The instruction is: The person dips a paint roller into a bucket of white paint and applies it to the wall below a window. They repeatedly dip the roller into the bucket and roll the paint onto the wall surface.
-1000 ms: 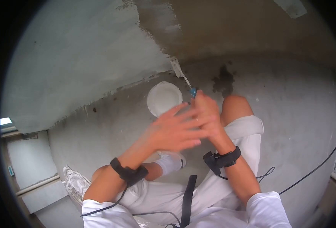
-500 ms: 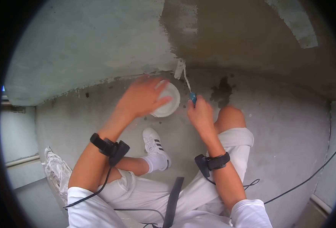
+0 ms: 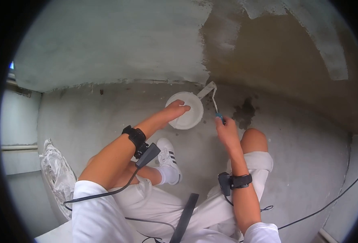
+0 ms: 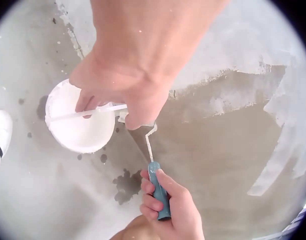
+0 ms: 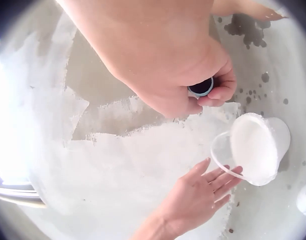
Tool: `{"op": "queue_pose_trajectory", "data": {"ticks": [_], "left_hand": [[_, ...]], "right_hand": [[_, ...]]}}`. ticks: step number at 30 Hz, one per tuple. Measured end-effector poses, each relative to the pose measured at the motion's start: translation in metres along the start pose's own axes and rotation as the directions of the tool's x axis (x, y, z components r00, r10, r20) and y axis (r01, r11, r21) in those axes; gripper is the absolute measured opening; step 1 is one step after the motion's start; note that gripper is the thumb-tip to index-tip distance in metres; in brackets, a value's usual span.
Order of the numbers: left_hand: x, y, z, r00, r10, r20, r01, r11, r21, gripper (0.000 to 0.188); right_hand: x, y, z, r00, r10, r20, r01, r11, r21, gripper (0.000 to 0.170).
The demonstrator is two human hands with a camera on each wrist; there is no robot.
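Observation:
A white bucket point(image 3: 200, 115) stands on the floor near the wall's base. My left hand point(image 3: 175, 111) is over its left side; in the right wrist view the fingers of this hand point(image 5: 195, 200) are extended, touching the bucket's thin white handle point(image 5: 224, 165). My right hand point(image 3: 228, 133) grips the blue handle point(image 4: 159, 190) of a paint roller. Its bent, whitish rod leads to a pale roller head point(image 3: 206, 90) just right of the bucket's rim, partly hidden behind my left hand in the left wrist view.
The wall point(image 3: 118, 44) is pale grey at left and brown with pale streaks at right. A dark wet patch point(image 3: 245, 111) marks the floor right of the roller. My white shoe point(image 3: 167, 156) is below the bucket. Crumpled plastic point(image 3: 57, 170) lies at left; a black cable point(image 3: 320, 210) crosses at right.
My left hand has moved from beside the right hand to the bucket and its handle. The roller head has turned toward the bucket's rim. The head view has shifted.

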State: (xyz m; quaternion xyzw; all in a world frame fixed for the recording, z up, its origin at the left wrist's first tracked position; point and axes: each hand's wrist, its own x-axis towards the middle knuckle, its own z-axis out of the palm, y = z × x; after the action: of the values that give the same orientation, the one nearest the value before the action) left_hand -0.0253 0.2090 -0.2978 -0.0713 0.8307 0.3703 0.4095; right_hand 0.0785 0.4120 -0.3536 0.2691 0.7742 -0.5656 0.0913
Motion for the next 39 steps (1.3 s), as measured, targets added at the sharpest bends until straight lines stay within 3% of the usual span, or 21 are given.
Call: {"op": "queue_pose_trajectory", "data": {"ticks": [3,6,8,12,15,18,21,27,30,33,36,39], "left_hand": [[0.015,0.007,-0.020,0.994,-0.040,0.102,0.045,0.998,-0.045,0.060],[0.050,-0.036,-0.023,0.987,0.046,-0.152,-0.041,0.999,0.031,0.045],[0.080,-0.059,-0.032,0.965,0.128,-0.229,-0.081,0.976,0.204,0.039],[0.086,-0.063,-0.040,0.920,0.263,-0.289,-0.120,0.893,0.434,0.031],[0.060,-0.041,-0.034,0.892,0.266,-0.364,-0.056,0.866,0.496,0.026],[0.026,-0.009,-0.036,0.893,0.340,-0.294,-0.018,0.681,0.732,0.024],[0.030,-0.007,-0.034,0.896,0.347,-0.277,-0.012,0.642,0.766,0.025],[0.031,-0.003,-0.033,0.912,0.325,-0.250,0.002,0.606,0.795,0.025],[0.024,0.001,-0.036,0.933,0.281,-0.223,-0.005,0.631,0.776,0.025],[0.027,-0.003,-0.034,0.926,0.286,-0.246,0.017,0.619,0.785,0.024],[0.030,-0.011,-0.031,0.887,0.362,-0.287,0.002,0.619,0.786,0.024],[0.028,-0.009,-0.028,0.909,0.328,-0.258,-0.009,0.633,0.774,0.025]], "right_hand": [[-0.012,-0.011,-0.013,0.995,-0.093,-0.032,0.086,0.981,-0.174,0.041],[-0.017,-0.018,-0.024,0.994,-0.097,-0.047,0.082,0.965,-0.249,0.042],[-0.024,-0.024,-0.036,0.989,-0.110,-0.099,0.077,0.954,-0.288,0.041],[-0.027,-0.024,-0.052,0.995,-0.088,-0.046,0.080,0.985,-0.156,0.039],[-0.045,-0.040,-0.057,0.997,0.004,0.080,0.000,0.999,-0.045,0.038],[-0.056,-0.047,-0.050,0.962,0.110,0.248,-0.106,0.994,-0.028,0.035],[-0.055,-0.040,-0.026,0.903,0.211,0.373,-0.198,0.977,-0.073,0.032],[-0.031,-0.015,0.020,0.792,0.284,0.541,-0.377,0.924,0.067,0.037],[-0.041,-0.028,0.020,0.804,0.274,0.527,-0.401,0.905,0.140,0.042],[-0.056,-0.046,0.018,0.879,0.246,0.408,-0.330,0.932,0.149,0.044],[-0.057,-0.057,0.018,0.888,0.132,0.440,-0.221,0.962,0.158,0.043],[-0.035,-0.025,0.051,0.885,0.142,0.444,-0.185,0.981,0.054,0.041]]}}
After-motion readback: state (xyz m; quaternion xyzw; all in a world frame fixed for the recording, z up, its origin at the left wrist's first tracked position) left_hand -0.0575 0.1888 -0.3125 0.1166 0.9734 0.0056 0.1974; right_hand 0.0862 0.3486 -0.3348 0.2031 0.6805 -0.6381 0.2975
